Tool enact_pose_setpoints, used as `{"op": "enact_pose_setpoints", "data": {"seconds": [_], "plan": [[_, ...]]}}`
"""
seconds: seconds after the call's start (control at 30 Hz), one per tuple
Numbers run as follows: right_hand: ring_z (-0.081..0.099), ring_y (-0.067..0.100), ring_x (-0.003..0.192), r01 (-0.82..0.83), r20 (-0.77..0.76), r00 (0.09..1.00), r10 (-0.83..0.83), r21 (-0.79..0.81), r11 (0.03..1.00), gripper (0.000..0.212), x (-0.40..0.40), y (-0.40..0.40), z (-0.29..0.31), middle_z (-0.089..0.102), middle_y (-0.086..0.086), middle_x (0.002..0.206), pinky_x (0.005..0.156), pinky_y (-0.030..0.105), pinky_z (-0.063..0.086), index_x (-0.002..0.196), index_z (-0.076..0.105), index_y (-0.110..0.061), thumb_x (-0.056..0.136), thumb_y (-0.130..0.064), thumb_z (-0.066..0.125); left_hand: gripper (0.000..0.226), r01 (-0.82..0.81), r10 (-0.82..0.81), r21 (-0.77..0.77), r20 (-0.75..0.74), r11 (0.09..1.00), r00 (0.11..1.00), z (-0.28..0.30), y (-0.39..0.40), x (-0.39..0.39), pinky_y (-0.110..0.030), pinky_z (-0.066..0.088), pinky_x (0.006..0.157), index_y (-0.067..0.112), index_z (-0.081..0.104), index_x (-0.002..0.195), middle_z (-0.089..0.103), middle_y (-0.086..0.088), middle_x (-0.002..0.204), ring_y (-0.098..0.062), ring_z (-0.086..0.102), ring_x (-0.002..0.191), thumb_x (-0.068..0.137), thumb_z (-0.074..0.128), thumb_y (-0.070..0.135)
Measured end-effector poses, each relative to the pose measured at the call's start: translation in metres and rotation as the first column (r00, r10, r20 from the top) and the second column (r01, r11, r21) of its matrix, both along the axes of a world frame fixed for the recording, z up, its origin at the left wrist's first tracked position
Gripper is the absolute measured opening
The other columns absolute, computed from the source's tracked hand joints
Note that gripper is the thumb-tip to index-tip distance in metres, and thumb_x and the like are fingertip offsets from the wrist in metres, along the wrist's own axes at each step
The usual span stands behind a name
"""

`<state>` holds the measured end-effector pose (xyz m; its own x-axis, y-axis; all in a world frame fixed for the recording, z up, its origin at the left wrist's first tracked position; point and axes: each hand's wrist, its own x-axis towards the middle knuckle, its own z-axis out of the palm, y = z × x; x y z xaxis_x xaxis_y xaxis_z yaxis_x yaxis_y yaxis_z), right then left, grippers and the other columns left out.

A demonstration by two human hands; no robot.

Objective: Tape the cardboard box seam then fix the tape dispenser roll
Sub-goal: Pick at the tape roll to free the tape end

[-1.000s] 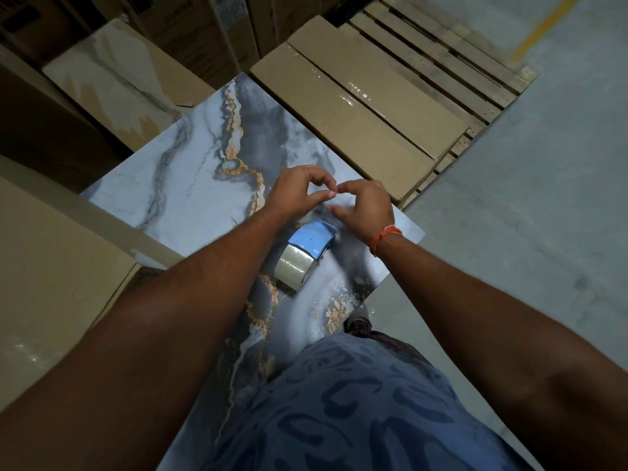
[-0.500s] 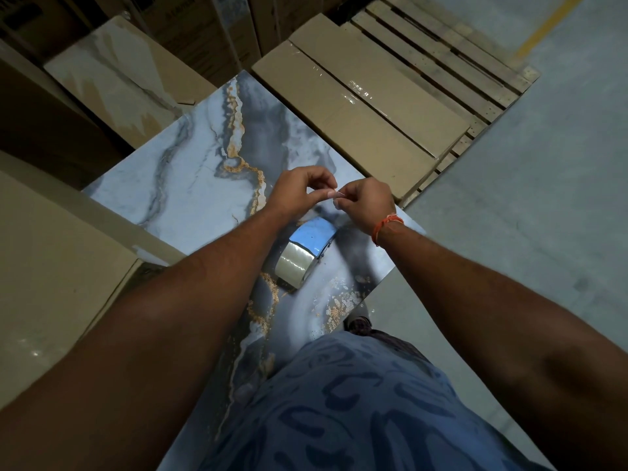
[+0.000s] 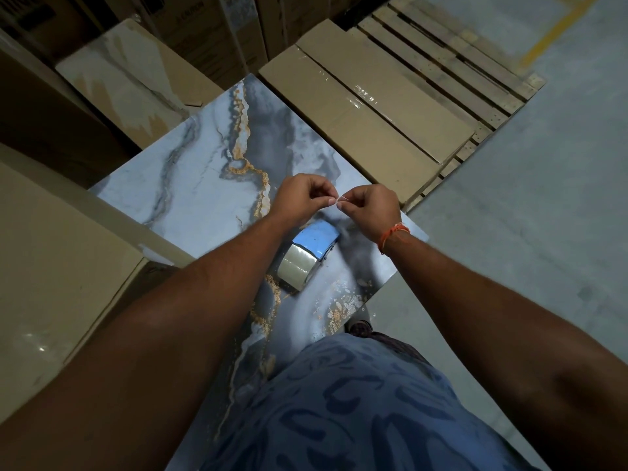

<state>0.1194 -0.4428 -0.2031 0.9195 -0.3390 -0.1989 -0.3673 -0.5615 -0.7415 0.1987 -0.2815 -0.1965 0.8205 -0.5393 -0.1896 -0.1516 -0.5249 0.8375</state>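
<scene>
We pinch a thin, limp tape strand [image 3: 341, 199] between the closed fingers of left hand [image 3: 302, 198] and right hand [image 3: 372, 208]; the light, slick-sided tape dispenser [image 3: 307, 258] lies just below, best gripped across its blue body.

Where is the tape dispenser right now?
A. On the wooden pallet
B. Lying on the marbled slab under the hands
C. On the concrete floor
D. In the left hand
B: the dispenser lies on the slab, with both hands pinching something tiny above it.
</scene>
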Motion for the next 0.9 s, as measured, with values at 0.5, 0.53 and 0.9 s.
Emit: {"op": "enact_pose_setpoints", "data": {"seconds": [0.5,0.53,0.9], "plan": [[0.069,0.008,0.075,-0.060,0.030,0.998,0.057,0.130,0.990,0.010,-0.036,0.040,-0.004,0.077,-0.003,0.080,0.067,0.013,0.048,0.091,0.082,-0.018,0.088,-0.023,0.073,0.047,-0.035,0.154,0.318,-0.356,0.947,0.922,0.026,0.030,-0.031,-0.043,0.059,0.094,0.018,0.070,0.114,0.073,-0.006,0.113,-0.023,0.071,0.102,0.089,0.068,0.058],[0.070,0.009,0.077,-0.082,0.034,0.996,0.078,0.122,0.989,0.013,-0.038,0.041,-0.002,0.079,-0.001,0.083,0.066,0.010,0.047,0.093,0.082,-0.017,0.089,-0.022,0.072,0.048,-0.028,0.150,0.311,-0.374,0.950,0.915,0.029,0.032,-0.033,-0.041,0.059,0.093,0.021,0.068,0.120,0.071,-0.003,0.117,-0.021,0.070,0.104,0.086,0.072,0.055],[0.069,0.016,0.099,0.000,0.006,1.000,-0.001,0.212,0.977,0.034,-0.060,0.040,0.002,0.077,0.006,0.108,0.081,0.008,0.052,0.105,0.080,-0.010,0.080,0.004,0.061,0.063,0.059,-0.015,0.318,-0.138,0.946,0.990,0.039,0.037,-0.064,-0.034,0.056,0.085,0.028,0.063,0.126,0.066,-0.001,0.113,-0.021,0.064,0.099,0.071,0.090,0.044]]}}
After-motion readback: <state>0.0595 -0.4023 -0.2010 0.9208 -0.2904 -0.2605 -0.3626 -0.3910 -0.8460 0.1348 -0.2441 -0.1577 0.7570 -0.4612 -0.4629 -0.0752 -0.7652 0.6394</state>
